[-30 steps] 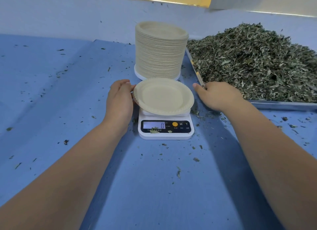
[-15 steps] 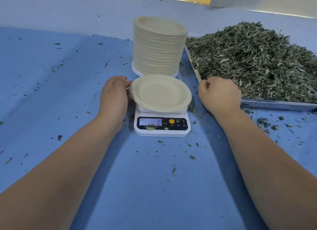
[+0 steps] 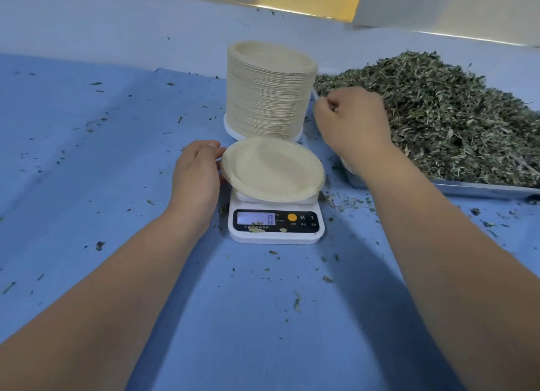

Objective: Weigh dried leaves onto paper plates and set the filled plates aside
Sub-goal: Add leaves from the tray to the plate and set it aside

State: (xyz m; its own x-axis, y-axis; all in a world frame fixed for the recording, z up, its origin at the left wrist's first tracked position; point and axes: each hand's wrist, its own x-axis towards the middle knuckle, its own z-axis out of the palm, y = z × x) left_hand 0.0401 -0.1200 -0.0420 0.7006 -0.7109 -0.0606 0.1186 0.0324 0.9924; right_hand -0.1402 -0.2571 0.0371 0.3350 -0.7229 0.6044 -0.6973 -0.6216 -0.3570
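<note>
1. The round cream paper plate (image 3: pixel 273 168) sits empty on the small white digital kitchen scale (image 3: pixel 276 225), near the middle of the blue-covered table (image 3: pixel 117 162). The scale's display reads zero.
2. The heap of dried grey-green leaves (image 3: pixel 438 122) fills a shallow steel tray (image 3: pixel 482 188) to the right of the scale. Its near left corner is the part closest to the plate.
3. The coming move turns on one relation. The plate lies to the left of the right hand (image 3: pixel 350 119) and closer to the person. The tall stack of spare paper plates (image 3: pixel 268 89) stands just behind that path, so I judge a handful must travel in front of the stack, not over it.
4. The right hand is the nearer one to the leaves. It rests against the heap's left edge, knuckles up, with its fingers curled into a fist. The palm is hidden, but I judge it is closing on a handful.
5. The left hand (image 3: pixel 197 171) is at the plate's left rim. Its thumb is on the edge and its fingers curve beside it in a light pinch that steadies the plate. The forearm runs straight back toward the person.
6. Loose leaf crumbs lie scattered on the table around the scale.
</note>
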